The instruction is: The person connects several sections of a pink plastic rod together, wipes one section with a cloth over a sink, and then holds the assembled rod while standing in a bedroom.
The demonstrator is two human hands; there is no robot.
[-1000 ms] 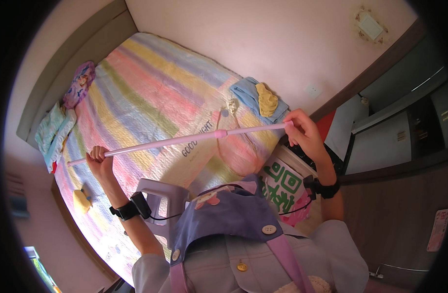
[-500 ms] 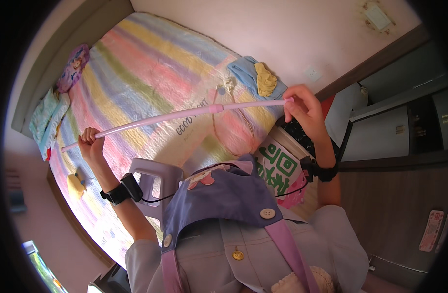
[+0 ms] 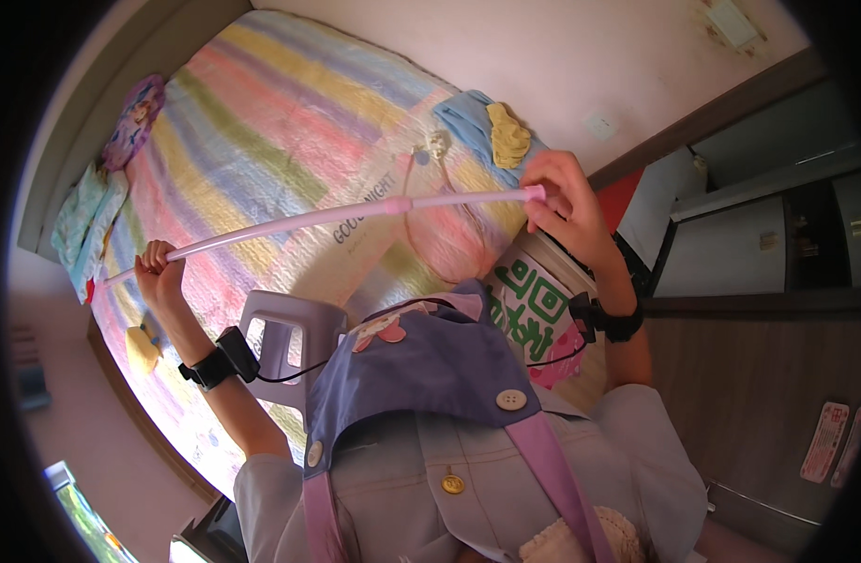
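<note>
A long, thin pale pink telescopic rod [image 3: 290, 221] stretches across in front of me, above the bed, slightly tilted up to the right. It has a thicker collar [image 3: 397, 205] near its middle and a pink end cap [image 3: 536, 193] at its right tip. My left hand [image 3: 158, 270] is wrapped round the rod close to its left end, which pokes out beyond the fist. At the cap, my right hand [image 3: 569, 208] has its thumb and fingers spread apart around the tip; any contact behind the cap is hidden.
Beneath the rod lies a bed with a striped pastel quilt [image 3: 252, 141]. Blue and yellow folded clothes [image 3: 491, 131] sit at its far right corner. A grey plastic stool or chair back [image 3: 290, 328] stands close to my left side. Dark cabinets [image 3: 759, 394] stand at the right.
My right hand has loosened from the rod's end, and the cap now shows between the parted fingers. Rod and both hands have shifted slightly left in view.
</note>
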